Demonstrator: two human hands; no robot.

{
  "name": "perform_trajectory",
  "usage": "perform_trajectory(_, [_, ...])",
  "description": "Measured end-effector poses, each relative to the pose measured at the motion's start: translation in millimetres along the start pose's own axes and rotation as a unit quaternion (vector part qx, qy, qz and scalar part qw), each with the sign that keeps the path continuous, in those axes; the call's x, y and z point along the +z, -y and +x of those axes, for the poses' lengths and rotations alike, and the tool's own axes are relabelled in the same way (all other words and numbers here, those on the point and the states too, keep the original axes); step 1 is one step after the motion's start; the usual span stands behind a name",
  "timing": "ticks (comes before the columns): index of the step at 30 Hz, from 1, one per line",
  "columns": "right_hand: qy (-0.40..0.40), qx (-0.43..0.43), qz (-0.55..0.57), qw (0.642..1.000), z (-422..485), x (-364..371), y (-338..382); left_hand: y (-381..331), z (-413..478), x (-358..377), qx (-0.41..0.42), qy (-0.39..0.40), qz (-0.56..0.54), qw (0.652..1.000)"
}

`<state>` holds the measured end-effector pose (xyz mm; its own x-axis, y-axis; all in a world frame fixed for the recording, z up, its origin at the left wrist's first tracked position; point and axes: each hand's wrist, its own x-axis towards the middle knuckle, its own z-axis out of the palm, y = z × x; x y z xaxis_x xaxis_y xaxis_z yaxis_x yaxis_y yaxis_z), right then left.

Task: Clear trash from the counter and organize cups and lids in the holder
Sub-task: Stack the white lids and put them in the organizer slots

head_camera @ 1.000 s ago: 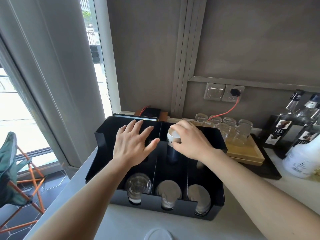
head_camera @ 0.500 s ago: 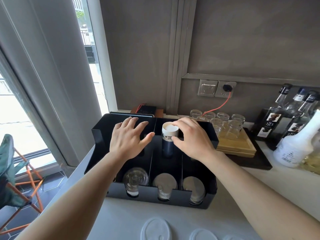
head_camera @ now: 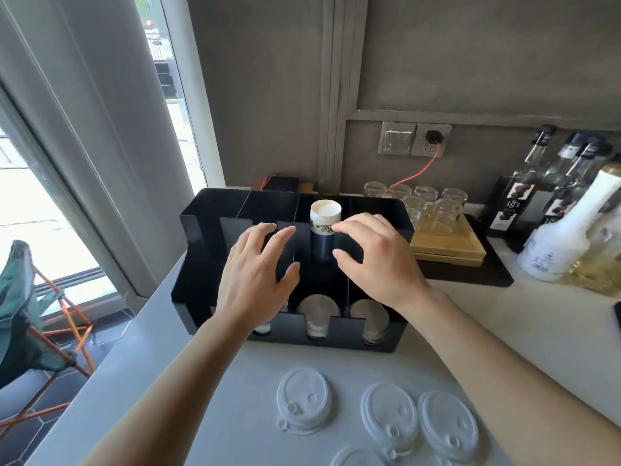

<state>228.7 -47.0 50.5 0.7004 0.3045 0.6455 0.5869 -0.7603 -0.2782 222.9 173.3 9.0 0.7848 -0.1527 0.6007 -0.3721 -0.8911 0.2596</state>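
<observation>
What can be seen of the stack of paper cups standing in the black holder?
The stack of paper cups stands upside down in the middle rear slot of the black holder, with its white base on top. Below that comes a white band with dark print, then a navy body going down into the slot. It looks like coated paper and stands about upright. The right hand is open around it; a fingertip seems to touch the printed band. The left hand hovers beside it, apart.

I see a grey wall [head_camera: 470, 62] at the far side carrying a switch and socket [head_camera: 415, 139]. Daylight pours through the tall window [head_camera: 30, 210] on the left, beside a folding chair [head_camera: 23, 317] on dark floor tiles [head_camera: 50, 398].
</observation>
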Motion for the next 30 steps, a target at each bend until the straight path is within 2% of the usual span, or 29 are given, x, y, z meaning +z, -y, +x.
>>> perform_trajectory(10, [0.012,0.044,0.013,0.999,-35,-11,2,-21,-30,-3,-0.019,0.013,-0.03,0.999])
perform_trajectory(13, [0.023,0.073,0.015,0.997,-55,-13,-2,-36,-47,4,-0.008,0.042,-0.064,0.997])
perform_trajectory(20, [0.077,0.178,0.026,0.981,-114,-25,-19,-73,-90,27,0.009,0.157,-0.133,0.979])
perform_trajectory(26, [0.168,0.294,-0.004,0.941,-188,-48,-38,-104,-132,58,0.029,0.298,-0.147,0.943])
perform_trajectory(30, [0.29,0.319,-0.007,0.902,-231,-59,-46,-122,-133,78,0.049,0.369,-0.106,0.922])
